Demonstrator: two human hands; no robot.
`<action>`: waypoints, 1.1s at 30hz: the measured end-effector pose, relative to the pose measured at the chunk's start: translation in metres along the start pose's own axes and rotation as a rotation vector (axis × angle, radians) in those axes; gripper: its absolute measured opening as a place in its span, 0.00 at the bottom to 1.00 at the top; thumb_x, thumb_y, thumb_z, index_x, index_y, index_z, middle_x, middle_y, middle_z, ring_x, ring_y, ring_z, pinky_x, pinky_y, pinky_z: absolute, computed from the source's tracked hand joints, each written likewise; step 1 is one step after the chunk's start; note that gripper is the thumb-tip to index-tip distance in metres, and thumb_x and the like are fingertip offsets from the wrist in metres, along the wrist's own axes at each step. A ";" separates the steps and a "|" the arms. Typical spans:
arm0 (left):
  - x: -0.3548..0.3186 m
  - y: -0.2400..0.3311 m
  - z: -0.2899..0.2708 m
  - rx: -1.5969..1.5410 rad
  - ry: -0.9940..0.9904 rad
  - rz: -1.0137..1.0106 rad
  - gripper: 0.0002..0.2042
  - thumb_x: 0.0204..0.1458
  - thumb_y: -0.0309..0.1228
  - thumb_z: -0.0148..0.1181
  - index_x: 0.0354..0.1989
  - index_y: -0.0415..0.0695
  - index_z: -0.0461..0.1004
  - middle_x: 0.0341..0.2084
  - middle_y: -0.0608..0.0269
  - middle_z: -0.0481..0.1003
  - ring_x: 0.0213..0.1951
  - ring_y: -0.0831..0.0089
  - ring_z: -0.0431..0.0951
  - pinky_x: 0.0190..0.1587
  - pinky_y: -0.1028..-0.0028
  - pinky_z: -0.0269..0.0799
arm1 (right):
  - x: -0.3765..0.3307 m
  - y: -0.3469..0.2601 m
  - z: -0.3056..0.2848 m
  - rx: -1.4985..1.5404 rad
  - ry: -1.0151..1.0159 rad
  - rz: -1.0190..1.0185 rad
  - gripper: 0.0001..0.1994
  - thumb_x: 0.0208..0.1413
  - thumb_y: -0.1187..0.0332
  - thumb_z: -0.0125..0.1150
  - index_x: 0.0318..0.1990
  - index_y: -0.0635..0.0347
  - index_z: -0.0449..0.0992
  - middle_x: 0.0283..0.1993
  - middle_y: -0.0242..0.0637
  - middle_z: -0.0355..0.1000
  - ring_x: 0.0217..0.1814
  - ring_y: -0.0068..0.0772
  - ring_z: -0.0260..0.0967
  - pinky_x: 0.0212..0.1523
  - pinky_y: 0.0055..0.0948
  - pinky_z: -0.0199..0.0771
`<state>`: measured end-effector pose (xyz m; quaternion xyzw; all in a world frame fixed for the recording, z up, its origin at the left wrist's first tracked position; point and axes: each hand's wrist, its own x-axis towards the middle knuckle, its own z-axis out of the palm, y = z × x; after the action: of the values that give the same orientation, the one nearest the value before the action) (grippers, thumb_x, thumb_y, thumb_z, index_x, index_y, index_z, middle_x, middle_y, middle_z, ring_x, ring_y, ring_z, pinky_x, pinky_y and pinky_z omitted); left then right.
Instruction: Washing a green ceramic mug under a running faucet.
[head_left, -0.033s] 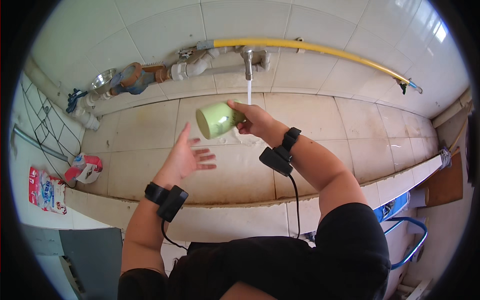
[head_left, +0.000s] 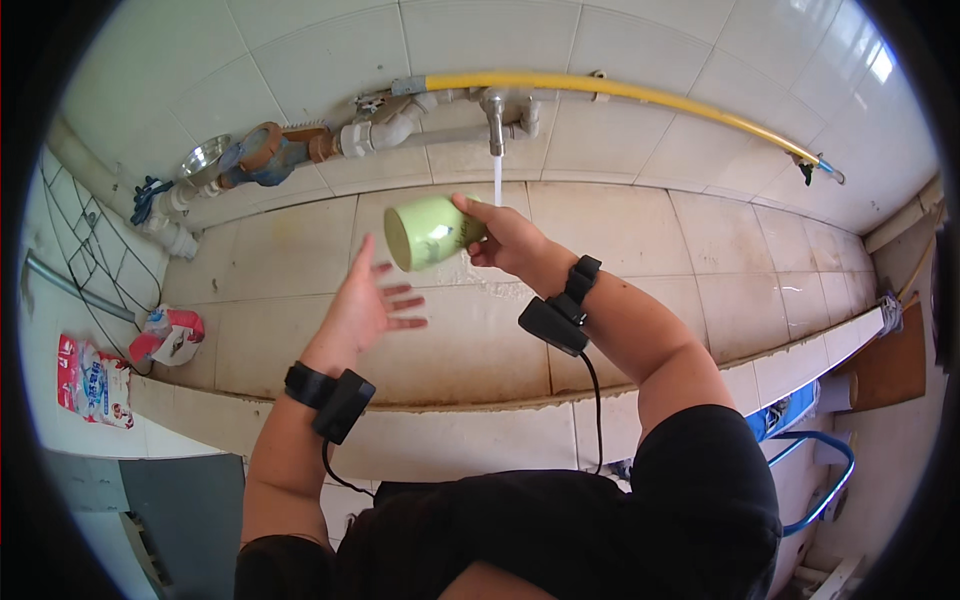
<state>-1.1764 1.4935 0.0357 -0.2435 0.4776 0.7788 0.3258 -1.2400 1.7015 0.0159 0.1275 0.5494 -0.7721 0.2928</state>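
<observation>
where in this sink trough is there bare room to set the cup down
The tiled basin floor is bare to the right of the water stream, out to the front ledge. It is also bare in front of the left hand. It is crowded at the far left: red and white pouch, pipes and water meter. The right hand holds the green cup.

Tap (head_left: 495,118) and water stream (head_left: 497,180) crowd space above cup (head_left: 428,231); basin floor (head_left: 620,230) rightward open.
</observation>
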 end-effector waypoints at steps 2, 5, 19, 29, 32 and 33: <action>-0.013 0.010 0.012 0.153 0.088 0.325 0.44 0.42 0.63 0.47 0.56 0.36 0.46 0.47 0.44 0.56 0.47 0.52 0.64 0.44 0.50 0.67 | -0.015 -0.001 0.012 0.227 -0.093 -0.098 0.16 0.48 0.51 0.58 0.30 0.53 0.69 0.24 0.30 0.62 0.19 0.23 0.54 0.19 0.23 0.58; -0.032 0.023 0.024 0.283 0.137 0.554 0.45 0.43 0.65 0.43 0.57 0.35 0.46 0.51 0.41 0.54 0.49 0.53 0.64 0.43 0.52 0.68 | -0.029 -0.010 0.016 0.395 -0.129 -0.117 0.16 0.50 0.50 0.55 0.33 0.51 0.65 0.25 0.29 0.61 0.19 0.24 0.54 0.20 0.24 0.57; -0.041 0.007 0.008 -0.110 -0.451 0.147 0.44 0.42 0.67 0.40 0.56 0.38 0.55 0.48 0.48 0.64 0.44 0.53 0.70 0.42 0.53 0.71 | -0.092 0.015 0.056 -1.234 0.041 -1.443 0.11 0.39 0.63 0.60 0.20 0.57 0.65 0.21 0.34 0.62 0.20 0.34 0.62 0.21 0.29 0.64; -0.054 0.000 -0.006 -0.257 -0.455 0.322 0.29 0.48 0.53 0.44 0.50 0.41 0.63 0.41 0.48 0.69 0.43 0.58 0.71 0.45 0.64 0.70 | -0.157 -0.007 0.074 -1.462 -0.430 -1.415 0.10 0.39 0.73 0.59 0.32 0.62 0.70 0.39 0.39 0.65 0.32 0.35 0.65 0.31 0.29 0.68; -0.065 0.012 -0.015 -0.270 -0.369 0.413 0.29 0.47 0.53 0.45 0.51 0.41 0.62 0.42 0.42 0.68 0.44 0.56 0.71 0.45 0.61 0.70 | -0.178 -0.025 0.071 -1.146 -0.363 -1.479 0.11 0.42 0.79 0.57 0.37 0.66 0.70 0.43 0.46 0.66 0.36 0.37 0.68 0.34 0.29 0.70; -0.070 0.015 -0.017 -0.308 -0.407 0.417 0.29 0.47 0.53 0.45 0.51 0.42 0.62 0.42 0.43 0.68 0.44 0.56 0.71 0.44 0.61 0.70 | -0.183 -0.032 0.069 -1.141 -0.255 -1.573 0.10 0.42 0.81 0.56 0.36 0.67 0.69 0.41 0.47 0.67 0.36 0.37 0.68 0.35 0.28 0.70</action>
<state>-1.1392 1.4542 0.0854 -0.0262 0.3190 0.9244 0.2074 -1.1048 1.7019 0.1610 -0.5201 0.7327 -0.3735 -0.2305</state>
